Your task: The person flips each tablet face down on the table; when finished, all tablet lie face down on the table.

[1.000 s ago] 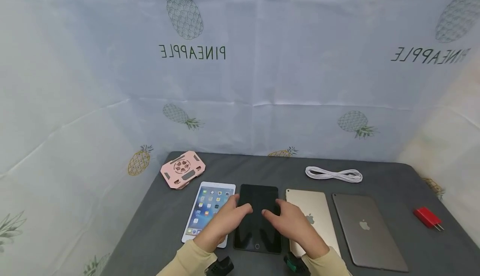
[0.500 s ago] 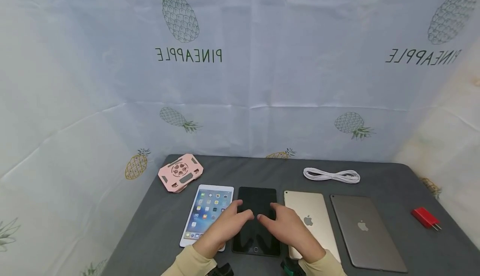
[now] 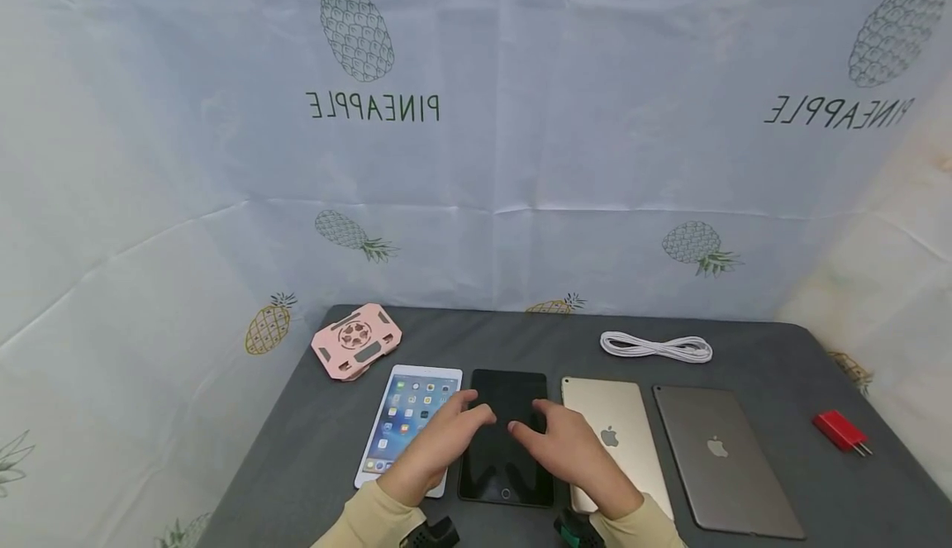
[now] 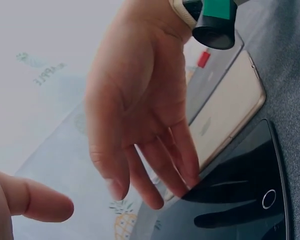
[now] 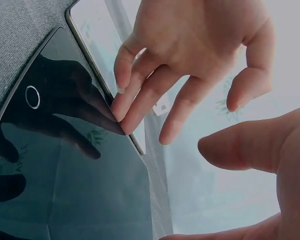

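A dark-screened tablet [image 3: 509,387] lies face up on the table with its round home button towards me. Over its left side hovers my left hand [image 3: 442,440], and over its right side my right hand [image 3: 565,445]. In the left wrist view, the right hand [image 4: 140,100] has loosely spread fingers with tips near the tablet's right edge. The right wrist view has the left hand [image 5: 200,45] with fingertips by the left edge of the tablet [image 5: 65,135]. Whether the fingertips touch it I cannot tell. Neither hand holds anything.
A white tablet [image 3: 409,416] with its screen lit lies left, partly under my left forearm. Gold [image 3: 606,407] and grey [image 3: 717,457] tablets lie face down right. Further out are a pink case [image 3: 357,341], a white cable [image 3: 658,347] and a red charger plug [image 3: 842,431].
The view has shifted slightly. Both hands stay over the sides of the dark-screened tablet, with almost no movement, and every object on the table keeps its place.
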A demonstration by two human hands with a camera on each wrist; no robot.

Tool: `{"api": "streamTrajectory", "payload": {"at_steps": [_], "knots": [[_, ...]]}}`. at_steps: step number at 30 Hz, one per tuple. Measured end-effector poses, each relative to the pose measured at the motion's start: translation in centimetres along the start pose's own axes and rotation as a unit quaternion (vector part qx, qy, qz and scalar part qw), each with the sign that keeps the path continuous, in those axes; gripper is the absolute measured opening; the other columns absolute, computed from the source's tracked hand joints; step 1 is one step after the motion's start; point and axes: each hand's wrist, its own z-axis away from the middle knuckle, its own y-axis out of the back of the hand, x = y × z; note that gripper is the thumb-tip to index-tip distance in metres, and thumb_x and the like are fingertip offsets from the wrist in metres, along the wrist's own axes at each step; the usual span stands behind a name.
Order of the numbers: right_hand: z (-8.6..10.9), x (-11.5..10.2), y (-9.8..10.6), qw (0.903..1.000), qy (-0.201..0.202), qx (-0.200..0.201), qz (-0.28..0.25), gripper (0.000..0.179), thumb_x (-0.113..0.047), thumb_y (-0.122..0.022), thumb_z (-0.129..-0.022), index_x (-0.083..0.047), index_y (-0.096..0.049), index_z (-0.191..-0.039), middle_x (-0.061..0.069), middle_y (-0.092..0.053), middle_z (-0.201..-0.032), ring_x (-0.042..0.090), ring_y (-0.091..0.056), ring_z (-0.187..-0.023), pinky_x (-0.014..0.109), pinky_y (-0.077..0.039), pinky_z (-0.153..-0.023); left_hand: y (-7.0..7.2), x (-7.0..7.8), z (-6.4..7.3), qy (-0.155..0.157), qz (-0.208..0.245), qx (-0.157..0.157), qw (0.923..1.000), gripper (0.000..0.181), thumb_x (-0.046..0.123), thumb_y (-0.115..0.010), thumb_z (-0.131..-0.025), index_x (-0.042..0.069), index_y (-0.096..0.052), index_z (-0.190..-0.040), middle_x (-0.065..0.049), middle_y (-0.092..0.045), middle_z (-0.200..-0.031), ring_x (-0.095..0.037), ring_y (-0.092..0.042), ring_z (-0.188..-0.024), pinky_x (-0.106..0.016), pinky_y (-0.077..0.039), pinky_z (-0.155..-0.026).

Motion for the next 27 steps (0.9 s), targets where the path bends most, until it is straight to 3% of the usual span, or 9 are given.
{"api": "streamTrajectory", "payload": {"at_steps": [11,19,27], "knots": [[0.0,0.0,-0.1,1.0,0.002,0.001,0.001,0.065,-0.04,-0.074,-0.099,0.006,-0.063,-0.143,0.025,-0.069,-0.141,0.046,-0.067,-0.129,0.062,-0.057,-0.1,0.4,-0.2,-0.3,0.003,0.045,0.007,0.999,0.075,0.029,-0.063,-0.098,-0.006,-0.041,-0.16,-0.032,-0.033,-0.169,-0.056,-0.034,-0.154,-0.074,-0.032,-0.12],[-0.2,0.1,-0.1,1.0,-0.006,0.007,0.0,0.065,-0.041,-0.074,-0.098,0.005,-0.065,-0.143,0.024,-0.071,-0.138,0.043,-0.071,-0.123,0.059,-0.059,-0.096,0.8,0.0,-0.3,-0.014,0.049,0.02,0.9985,0.072,0.027,-0.061,-0.098,-0.008,-0.043,-0.158,-0.033,-0.041,-0.163,-0.051,-0.05,-0.138,-0.068,-0.038,-0.119],[-0.3,0.2,0.1,0.9998,-0.009,0.016,0.002,0.066,-0.042,-0.074,-0.098,0.004,-0.064,-0.144,0.024,-0.07,-0.141,0.044,-0.068,-0.129,0.062,-0.057,-0.102,1.2,0.7,0.2,-0.036,0.054,0.017,0.9977,0.07,0.027,-0.062,-0.098,-0.003,-0.045,-0.159,-0.029,-0.041,-0.165,-0.047,-0.05,-0.142,-0.067,-0.038,-0.12]]}}
